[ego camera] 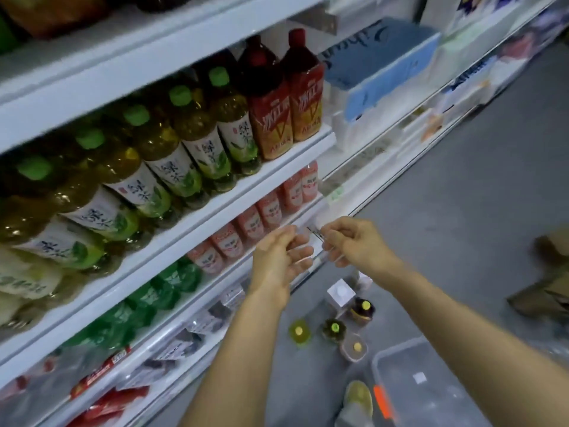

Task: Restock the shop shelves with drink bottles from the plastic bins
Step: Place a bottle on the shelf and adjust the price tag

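Shop aisle: white shelving (pixel 246 189) carries rows of identical green-capped tea bottles (pixel 184 143), with red-labelled bottles (pixel 289 109) at its right end.

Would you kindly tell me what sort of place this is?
Probably a small shop aisle: white shelves packed with rows of green-capped tea bottles and red-labelled bottles, with a clear plastic bin on the floor.

"Where are the loose ones?"
"Four yellow-capped bottles (pixel 334 329) stand upright on the floor, just beyond the far-left corner of the clear plastic bin (pixel 397 346)."
"And those already stocked?"
"Up and left of the bin: a row of green-capped tea bottles (pixel 197 131), with two red-capped bottles (pixel 289 100) at its right end and pink-labelled bottles (pixel 268 211) beneath."
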Demonstrator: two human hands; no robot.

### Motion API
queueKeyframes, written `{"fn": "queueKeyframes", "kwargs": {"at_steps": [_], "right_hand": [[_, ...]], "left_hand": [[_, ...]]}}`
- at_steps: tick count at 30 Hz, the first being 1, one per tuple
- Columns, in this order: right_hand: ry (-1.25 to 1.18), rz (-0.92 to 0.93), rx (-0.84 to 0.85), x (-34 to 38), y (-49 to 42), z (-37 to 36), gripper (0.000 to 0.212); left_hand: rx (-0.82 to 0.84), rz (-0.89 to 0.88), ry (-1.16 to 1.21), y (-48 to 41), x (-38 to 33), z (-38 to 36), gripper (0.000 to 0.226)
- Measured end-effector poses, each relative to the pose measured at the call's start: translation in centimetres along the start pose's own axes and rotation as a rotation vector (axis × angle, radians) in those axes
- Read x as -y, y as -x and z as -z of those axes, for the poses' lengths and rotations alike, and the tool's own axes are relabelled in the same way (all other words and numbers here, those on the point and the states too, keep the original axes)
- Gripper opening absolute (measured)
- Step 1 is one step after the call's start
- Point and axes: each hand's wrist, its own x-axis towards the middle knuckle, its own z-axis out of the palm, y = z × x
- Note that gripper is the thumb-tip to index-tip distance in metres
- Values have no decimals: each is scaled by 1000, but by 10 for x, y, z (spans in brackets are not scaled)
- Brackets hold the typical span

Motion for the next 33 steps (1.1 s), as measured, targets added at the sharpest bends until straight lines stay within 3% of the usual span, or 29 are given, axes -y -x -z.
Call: {"fn": "queueKeyframes", "kwargs": {"at_steps": [9,17,22,24,30,33], "right_hand": [[-38,-163,114,-140,-78,-41,14],[14,-252,69,-292,-116,-87,17],[78,-277,74,-381,-124,-124,38],[128,-292,75,-419,-122,-139,40],[187,-386,33,-499,-110,-180,10],[254,-401,-7,-531,-112,-201,29]], "left_hand": [[-125,184,-78,-106,115,32,12],[-188,328,-140,-176,221,92,14],[-208,416,-188,-211,285,139,11],[-202,427,-226,-225,311,159,11],[-116,439,-398,-268,380,203,18],[-69,447,-452,-287,408,218,20]]}}
